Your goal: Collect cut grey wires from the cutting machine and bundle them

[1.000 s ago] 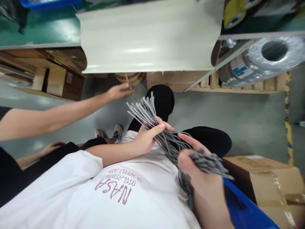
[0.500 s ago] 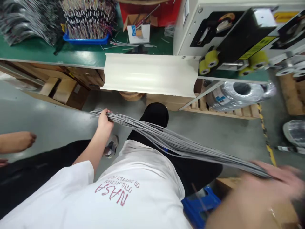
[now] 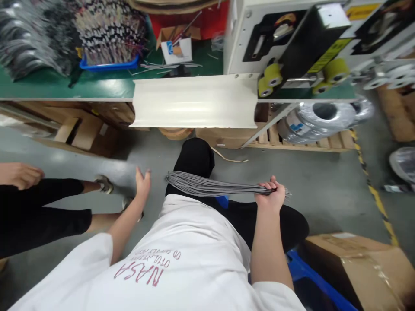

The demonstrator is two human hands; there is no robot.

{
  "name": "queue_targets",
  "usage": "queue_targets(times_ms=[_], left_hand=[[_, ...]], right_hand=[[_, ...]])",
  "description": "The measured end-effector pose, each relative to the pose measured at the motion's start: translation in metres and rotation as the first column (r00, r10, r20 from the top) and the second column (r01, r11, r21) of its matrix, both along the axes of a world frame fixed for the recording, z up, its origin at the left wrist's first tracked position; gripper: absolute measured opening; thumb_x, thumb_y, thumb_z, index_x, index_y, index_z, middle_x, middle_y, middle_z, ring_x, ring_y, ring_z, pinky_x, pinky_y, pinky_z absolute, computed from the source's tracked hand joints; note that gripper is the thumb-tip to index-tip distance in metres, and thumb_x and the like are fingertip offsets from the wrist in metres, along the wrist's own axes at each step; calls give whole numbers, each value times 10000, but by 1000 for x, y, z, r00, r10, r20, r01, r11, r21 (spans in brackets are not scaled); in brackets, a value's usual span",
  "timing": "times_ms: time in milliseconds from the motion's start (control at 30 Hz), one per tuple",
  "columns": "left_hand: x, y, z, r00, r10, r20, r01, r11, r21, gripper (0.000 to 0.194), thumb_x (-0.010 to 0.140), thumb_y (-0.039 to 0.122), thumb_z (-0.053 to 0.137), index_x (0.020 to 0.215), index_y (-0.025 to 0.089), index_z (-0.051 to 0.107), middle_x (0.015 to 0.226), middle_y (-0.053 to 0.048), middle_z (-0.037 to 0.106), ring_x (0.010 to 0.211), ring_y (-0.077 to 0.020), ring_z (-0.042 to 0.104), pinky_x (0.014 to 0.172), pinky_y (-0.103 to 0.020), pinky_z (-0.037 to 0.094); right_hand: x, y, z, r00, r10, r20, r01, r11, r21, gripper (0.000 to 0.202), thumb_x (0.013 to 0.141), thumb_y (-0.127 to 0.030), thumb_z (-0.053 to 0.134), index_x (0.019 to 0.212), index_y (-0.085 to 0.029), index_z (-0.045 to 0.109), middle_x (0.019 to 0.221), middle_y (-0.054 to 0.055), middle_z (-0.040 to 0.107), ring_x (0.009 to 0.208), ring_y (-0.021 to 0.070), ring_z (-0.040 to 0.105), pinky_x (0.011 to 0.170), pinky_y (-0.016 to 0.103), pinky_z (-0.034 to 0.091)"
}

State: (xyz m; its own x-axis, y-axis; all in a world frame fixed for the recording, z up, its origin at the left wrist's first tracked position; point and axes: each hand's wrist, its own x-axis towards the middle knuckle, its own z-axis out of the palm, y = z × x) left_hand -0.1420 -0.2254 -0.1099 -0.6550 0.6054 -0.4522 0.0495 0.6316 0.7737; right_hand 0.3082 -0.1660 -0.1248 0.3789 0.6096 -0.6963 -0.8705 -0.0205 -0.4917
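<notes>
A bundle of grey cables lies across my lap, level with my thighs. My right hand is closed around its right end, and short tips stick out past the fist. The bundle's left end fans out above my knee and is free. My left hand is apart from that end, a little to its left, with thumb and fingers spread and nothing in them.
A white curved tray fronts the green bench. A white machine with yellow rollers stands right of it. A blue bin holds wires. A cardboard box stands at lower right. A person's hand is at left.
My left hand has let go of the cables and opened. My right hand has drawn the bundle's right end inward, up and left. The other person has moved, showing more of the legs.
</notes>
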Motion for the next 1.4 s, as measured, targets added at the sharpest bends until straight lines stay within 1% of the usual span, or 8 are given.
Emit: queue_targets(times_ms=[67,167,200,333,467,733,967,1400], left_hand=[[31,1,13,849,-492,-193,513,855,74,817,750,483,707,1454,228,381,1559,-92,335,1447,-311,257,1227,-466,172],[88,8,28,147,-856,-496,968,228,-108,1051,649,536,767,1522,237,263,1576,-102,308,1469,-360,195,1232,-515,105],[105,11,30,12,-851,-525,971,135,-196,1076,655,495,774,1536,227,218,1550,-125,349,1458,-366,224,1218,-523,139],[130,16,32,-154,-882,-445,921,35,-389,760,777,263,659,1467,207,345,1226,-144,626,1174,-310,561,1017,-428,411],[122,18,24,-302,-879,-369,875,-102,-474,391,802,217,576,1192,212,567,1051,-99,665,968,-285,627,855,-406,477],[133,23,3,-425,-866,-264,760,-183,-624,501,742,181,561,1241,219,568,1137,-124,669,1012,-322,634,882,-473,499],[140,23,-8,-426,-886,-185,736,-220,-640,561,723,237,571,1284,233,572,1248,-146,634,1122,-355,601,925,-495,503],[128,11,8,-294,-770,-566,903,-30,-429,534,870,489,558,1361,283,517,1375,-60,575,1344,-289,445,1179,-484,317]], right_hand=[[-5,-4,16,1000,13,22,-13,999,36,156,772,-161,578,921,-201,557,529,-146,337,383,32,353,461,181,417],[-12,-7,47,998,24,54,-29,996,89,175,745,-180,620,907,-211,563,524,-150,312,394,28,342,472,177,411],[-13,-7,60,997,30,70,-38,991,125,178,743,-183,627,908,-214,567,522,-150,305,399,29,343,481,178,416],[-14,-11,93,994,37,105,-67,953,295,228,738,-194,657,959,-216,603,513,-147,317,416,33,358,496,179,433],[-14,-9,58,996,25,85,-47,962,270,235,713,-235,714,927,-184,633,547,-121,449,439,37,421,472,175,450],[-9,-14,-69,998,55,-44,-54,998,37,257,651,-206,751,885,-167,653,774,6,710,732,162,703,658,262,582],[-6,-4,-84,995,6,-104,9,990,143,363,655,-238,727,1002,-216,626,555,-108,561,550,116,626,668,307,580],[6,3,-92,991,-13,-137,39,980,195,275,632,-201,670,887,-223,571,483,-141,394,406,54,412,481,203,429]])
